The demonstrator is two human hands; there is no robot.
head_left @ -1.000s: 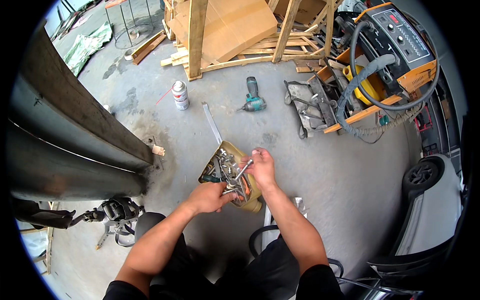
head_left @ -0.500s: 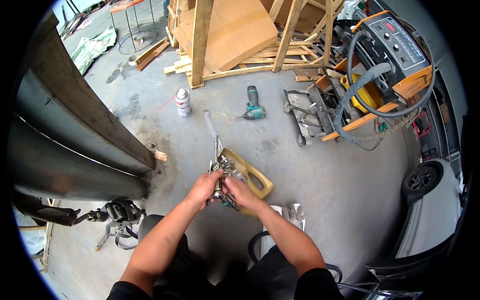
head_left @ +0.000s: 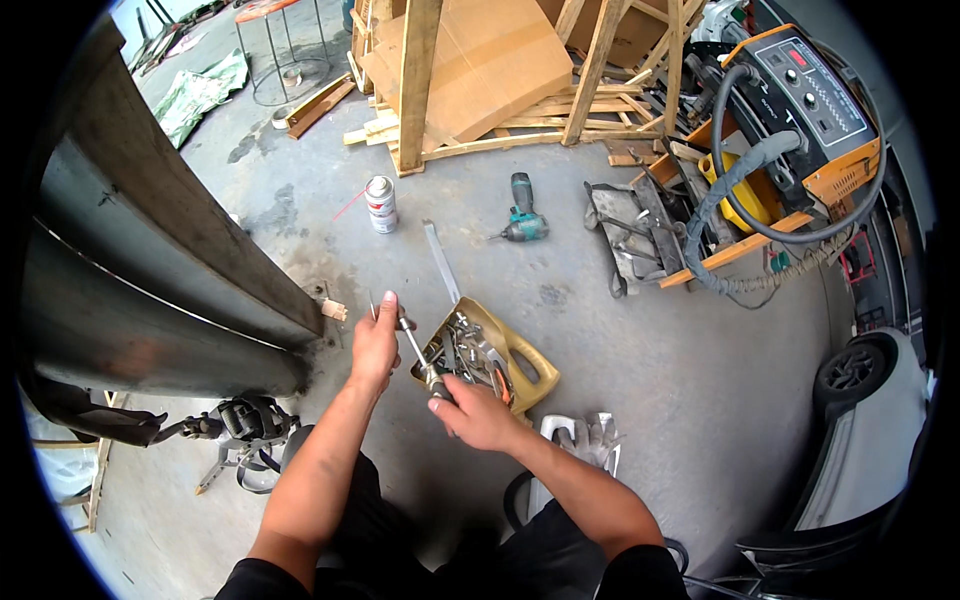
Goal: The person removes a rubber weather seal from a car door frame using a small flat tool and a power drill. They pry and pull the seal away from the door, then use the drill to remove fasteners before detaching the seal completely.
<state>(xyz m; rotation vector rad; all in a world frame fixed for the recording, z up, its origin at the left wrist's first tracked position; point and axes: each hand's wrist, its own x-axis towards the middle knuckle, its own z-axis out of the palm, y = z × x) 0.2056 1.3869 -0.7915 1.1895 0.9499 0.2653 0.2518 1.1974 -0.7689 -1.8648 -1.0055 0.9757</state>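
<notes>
My right hand [head_left: 478, 413] is closed round the thick metal and dark end of a hand tool with a long silver shaft [head_left: 413, 345]; its exact kind is unclear. The shaft slants up and left toward my left hand [head_left: 374, 348]. That hand is closed with its thumb up, and a thin metal piece [head_left: 373, 304] sticks out of it. Whether the left fingers also touch the shaft's tip, I cannot tell. Just beyond my right hand lies a cut-open yellow plastic jug [head_left: 537, 372] holding several metal sockets and tools, one with orange on it. A flat metal strip [head_left: 441, 262] extends from its far end.
A spray can [head_left: 381, 205] and a teal cordless driver [head_left: 523, 212] stand and lie ahead. Grey gloves [head_left: 590, 440] rest near my right leg. Curved metal panels [head_left: 170, 300] stand left; an orange-and-black machine [head_left: 800, 100] on a cart is at the right, with wood and cardboard [head_left: 480, 70] behind.
My hands have moved apart, the left going up and left. The tool now slants between them instead of pointing straight ahead, and more of the jug's contents show. The view has shifted slightly.
</notes>
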